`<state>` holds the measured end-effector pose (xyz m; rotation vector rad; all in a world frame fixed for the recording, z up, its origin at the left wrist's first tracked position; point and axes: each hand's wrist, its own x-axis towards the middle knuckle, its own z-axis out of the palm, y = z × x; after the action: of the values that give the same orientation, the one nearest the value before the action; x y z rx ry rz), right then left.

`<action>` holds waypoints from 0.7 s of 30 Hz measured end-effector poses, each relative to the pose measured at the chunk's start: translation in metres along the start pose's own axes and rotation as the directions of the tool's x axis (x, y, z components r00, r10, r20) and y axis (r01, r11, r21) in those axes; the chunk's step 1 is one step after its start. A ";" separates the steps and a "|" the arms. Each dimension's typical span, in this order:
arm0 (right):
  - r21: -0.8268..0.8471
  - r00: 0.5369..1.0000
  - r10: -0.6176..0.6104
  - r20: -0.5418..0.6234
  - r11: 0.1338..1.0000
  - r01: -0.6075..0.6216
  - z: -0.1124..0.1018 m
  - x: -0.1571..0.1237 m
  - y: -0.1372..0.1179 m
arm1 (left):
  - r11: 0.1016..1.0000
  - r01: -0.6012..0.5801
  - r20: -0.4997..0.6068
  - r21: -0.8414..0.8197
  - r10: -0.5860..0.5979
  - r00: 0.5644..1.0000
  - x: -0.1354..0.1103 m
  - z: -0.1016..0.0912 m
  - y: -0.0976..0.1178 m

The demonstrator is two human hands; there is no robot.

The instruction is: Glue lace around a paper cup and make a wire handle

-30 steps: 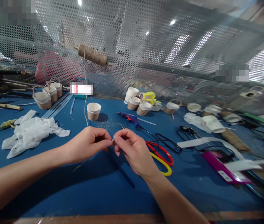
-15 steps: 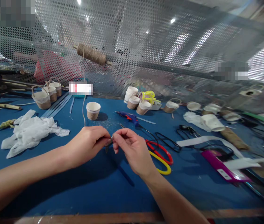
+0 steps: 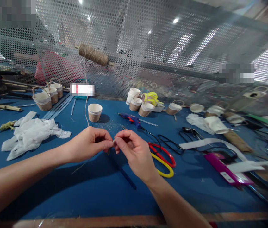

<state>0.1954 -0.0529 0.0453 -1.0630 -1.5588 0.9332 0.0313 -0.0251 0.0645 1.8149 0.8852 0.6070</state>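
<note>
My left hand (image 3: 88, 144) and my right hand (image 3: 134, 150) meet over the table, thumb and fingertips closed in a pinch. The bit between them is too small to make out. Twine (image 3: 86, 110) runs down from a brown spool (image 3: 93, 55) to my left hand, and a thin loose strand (image 3: 79, 167) shows below that hand. Beyond my hands stands a small white-lined cup (image 3: 95, 112) with a burlap-like band. Scissors with red and yellow handles (image 3: 165, 169) lie beside my right wrist, partly hidden by it. A blue glue gun (image 3: 131, 119) lies behind my right hand.
Crumpled white cloth (image 3: 33, 136) lies at left, near several handled little buckets (image 3: 42, 101). More cups (image 3: 136, 103) stand at the back. A purple box (image 3: 226, 169), white ribbon (image 3: 207, 141) and black cables (image 3: 169, 142) occupy the right. Perforated metal panel (image 3: 129, 38) rises behind.
My fingertips have shifted slightly against each other, still pinched. The twine by my left hand has swung a little right, and a thin loose strand now shows below that hand.
</note>
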 end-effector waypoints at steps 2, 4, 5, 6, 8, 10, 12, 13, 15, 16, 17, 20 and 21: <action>-0.045 0.999 -0.034 0.011 0.998 0.034 0.000 0.000 0.001 | 1.000 0.010 0.014 -0.013 -0.010 1.000 0.000 0.000 0.000; -0.052 0.999 -0.029 0.016 0.998 0.030 0.000 0.000 0.002 | 1.000 0.015 0.018 -0.025 -0.014 1.000 0.000 0.000 0.000; -0.034 1.000 -0.016 0.015 0.999 0.016 0.000 0.000 0.003 | 0.999 0.020 0.023 -0.038 -0.019 1.000 0.000 0.000 0.000; -0.001 1.000 0.002 0.013 1.000 -0.002 0.000 0.000 0.004 | 0.998 0.027 0.031 -0.054 -0.025 0.999 0.000 -0.001 0.000; 0.081 0.999 0.035 0.000 0.996 -0.035 0.000 0.001 0.005 | 0.997 0.038 0.040 -0.074 -0.035 0.999 -0.001 -0.002 0.001; 0.125 0.998 0.058 -0.011 0.991 -0.056 0.000 0.001 0.005 | 0.999 0.020 0.024 -0.049 -0.019 1.000 -0.001 -0.002 0.001; 0.082 0.996 0.085 0.010 0.993 -0.086 -0.001 0.001 0.004 | 0.999 -0.021 -0.007 0.039 0.022 1.000 -0.002 -0.001 0.000; 0.035 0.995 0.096 0.028 0.995 -0.097 -0.002 0.001 0.004 | 0.993 -0.049 -0.022 0.106 0.052 0.998 -0.002 0.000 -0.001; -0.067 0.993 0.102 0.063 0.993 -0.097 -0.003 0.000 0.004 | 0.954 -0.130 -0.051 0.269 0.149 0.988 -0.003 0.004 -0.004; -0.112 0.993 0.093 0.068 0.990 -0.085 -0.003 0.000 0.004 | 0.917 -0.181 -0.063 0.356 0.217 0.974 -0.003 0.006 -0.007; -0.149 0.995 0.080 0.065 0.986 -0.070 -0.003 -0.001 0.004 | 0.868 -0.232 -0.071 0.439 0.291 0.954 -0.004 0.007 -0.009; -0.177 0.997 0.070 0.037 0.982 -0.062 -0.003 -0.001 0.006 | 0.734 -0.326 -0.074 0.596 0.454 0.888 -0.004 0.010 -0.013; -0.151 0.996 0.081 0.038 0.986 -0.074 -0.003 -0.001 0.006 | 0.721 -0.334 -0.076 0.607 0.471 0.879 -0.003 0.009 -0.013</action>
<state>0.1994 -0.0514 0.0399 -1.2232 -1.6540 0.9090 0.0323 -0.0297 0.0484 2.5830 0.8819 0.9069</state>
